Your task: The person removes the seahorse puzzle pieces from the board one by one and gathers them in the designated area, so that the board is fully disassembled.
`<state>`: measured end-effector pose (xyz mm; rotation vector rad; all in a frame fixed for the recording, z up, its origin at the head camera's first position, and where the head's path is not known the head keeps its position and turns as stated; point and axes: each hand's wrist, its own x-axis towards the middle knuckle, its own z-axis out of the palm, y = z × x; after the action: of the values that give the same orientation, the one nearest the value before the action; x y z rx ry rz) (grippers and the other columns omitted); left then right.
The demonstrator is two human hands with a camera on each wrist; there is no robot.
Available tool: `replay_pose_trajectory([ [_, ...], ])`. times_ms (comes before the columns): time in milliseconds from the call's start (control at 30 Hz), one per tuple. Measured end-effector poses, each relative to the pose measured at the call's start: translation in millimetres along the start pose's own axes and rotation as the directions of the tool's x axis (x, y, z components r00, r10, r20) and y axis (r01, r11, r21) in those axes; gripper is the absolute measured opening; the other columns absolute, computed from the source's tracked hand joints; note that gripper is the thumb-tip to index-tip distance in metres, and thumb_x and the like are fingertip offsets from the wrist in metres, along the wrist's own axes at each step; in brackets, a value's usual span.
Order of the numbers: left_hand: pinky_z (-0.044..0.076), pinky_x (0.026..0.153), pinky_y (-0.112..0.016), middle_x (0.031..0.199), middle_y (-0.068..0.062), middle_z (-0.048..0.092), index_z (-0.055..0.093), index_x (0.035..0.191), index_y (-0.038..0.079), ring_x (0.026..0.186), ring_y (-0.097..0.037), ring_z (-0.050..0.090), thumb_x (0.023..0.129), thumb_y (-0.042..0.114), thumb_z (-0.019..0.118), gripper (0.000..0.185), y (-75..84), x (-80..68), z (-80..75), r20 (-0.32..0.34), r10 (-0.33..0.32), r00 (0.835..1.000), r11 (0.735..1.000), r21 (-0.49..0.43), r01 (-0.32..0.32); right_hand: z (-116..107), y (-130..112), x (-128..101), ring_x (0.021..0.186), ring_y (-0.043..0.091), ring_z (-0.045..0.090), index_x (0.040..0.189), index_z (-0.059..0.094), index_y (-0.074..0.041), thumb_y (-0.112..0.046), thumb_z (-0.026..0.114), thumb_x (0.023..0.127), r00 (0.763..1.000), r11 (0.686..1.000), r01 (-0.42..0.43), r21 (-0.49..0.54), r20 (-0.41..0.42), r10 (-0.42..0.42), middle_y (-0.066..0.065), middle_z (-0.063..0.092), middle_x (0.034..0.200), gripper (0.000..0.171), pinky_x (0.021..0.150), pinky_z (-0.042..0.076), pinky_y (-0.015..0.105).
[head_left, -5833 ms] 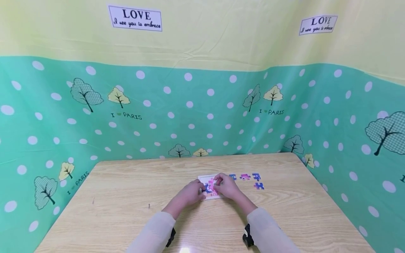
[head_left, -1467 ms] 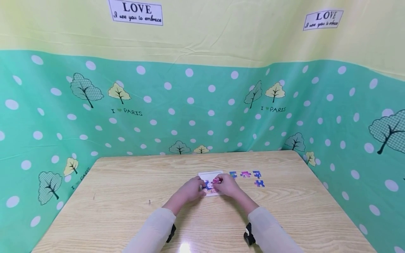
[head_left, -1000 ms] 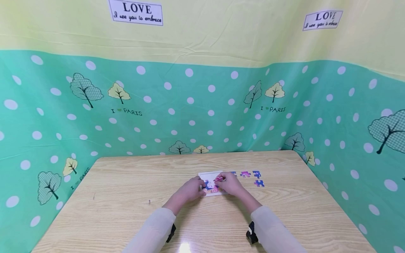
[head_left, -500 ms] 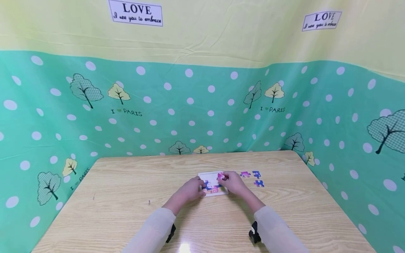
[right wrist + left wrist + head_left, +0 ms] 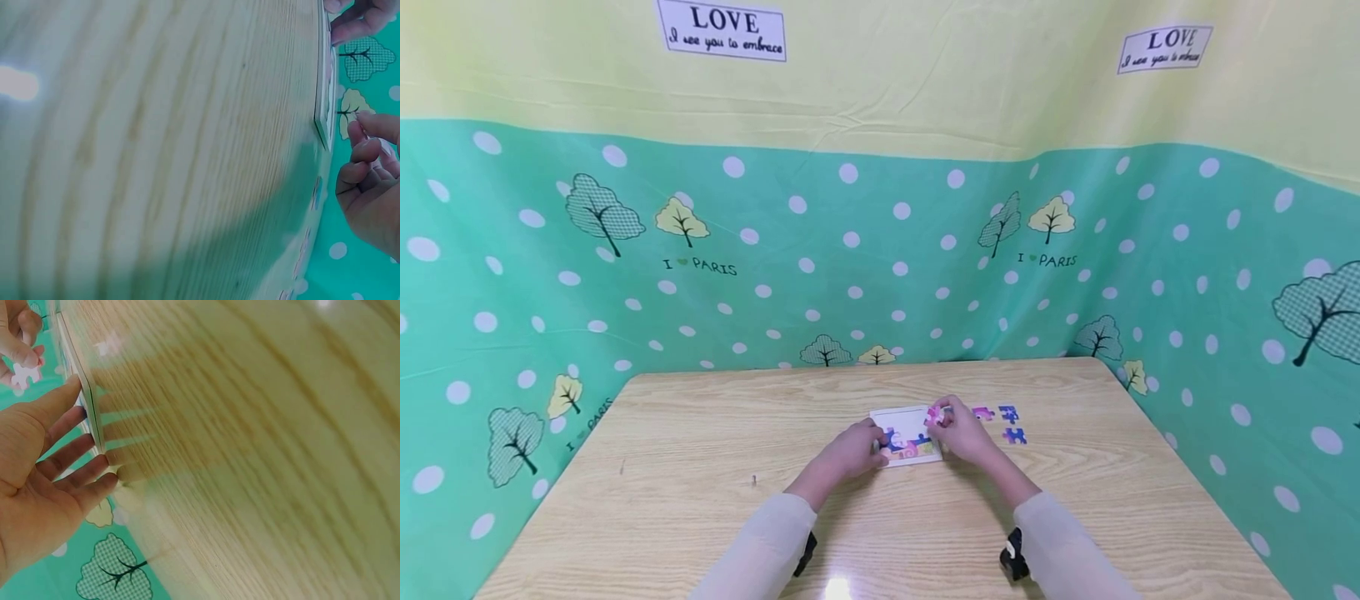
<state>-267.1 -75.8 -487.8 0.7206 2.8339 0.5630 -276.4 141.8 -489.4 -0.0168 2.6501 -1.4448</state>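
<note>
A white puzzle board [image 5: 901, 417] with a partly filled colourful picture lies on the wooden table [image 5: 700, 467]. My left hand [image 5: 868, 442] rests with straight fingers [image 5: 75, 478] against the board's left edge [image 5: 87, 406]. My right hand [image 5: 940, 417] hovers at the board's far right corner and pinches a pink puzzle piece [image 5: 934, 414] between thumb and fingers. The left wrist view shows that piece [image 5: 25, 374] from its pale underside. In the right wrist view the right hand's fingers [image 5: 365, 178] are curled beside the board's edge [image 5: 325, 94].
Three loose pieces lie right of the board: a pink one [image 5: 982, 412] and two blue ones [image 5: 1007, 412] [image 5: 1015, 435]. A green dotted cloth [image 5: 850, 267] walls the table on three sides. Black wrist cameras [image 5: 1013, 557] sit at my sleeves.
My right hand has carried the pink piece from over the board's middle to the right and farther away, to the board's far right corner. The left hand stayed at the board's left edge.
</note>
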Motion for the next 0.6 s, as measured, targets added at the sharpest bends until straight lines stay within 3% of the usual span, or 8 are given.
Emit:
replay_pose_trajectory([
  [267,0.052,0.084,-0.033,0.094,-0.002,0.055,0.065,0.104,0.006,0.081,-0.013,0.052,0.084,0.021,0.069,0.025,-0.3,0.6,-1.0,-0.001,0.004,1.0,1.0,0.003,-0.004,-8,8,-1,0.065,0.016,0.05,0.115,0.056,-0.008,-0.017,0.064,0.087,0.999,1.0,0.011,-0.029,-0.039,-0.012,0.006,0.053,0.087,0.03,0.052,0.045,0.024],
  [600,0.052,0.083,-0.032,0.093,-0.001,0.055,0.065,0.103,0.005,0.081,-0.013,0.053,0.084,0.02,0.069,0.025,-0.6,1.2,-0.3,0.0,0.005,1.0,1.0,-0.007,-0.005,-16,16,-4,0.062,0.015,0.05,0.111,0.06,-0.005,-0.017,0.066,0.086,0.999,0.999,0.011,-0.05,-0.041,-0.013,0.004,0.054,0.078,0.029,0.05,0.044,0.023],
])
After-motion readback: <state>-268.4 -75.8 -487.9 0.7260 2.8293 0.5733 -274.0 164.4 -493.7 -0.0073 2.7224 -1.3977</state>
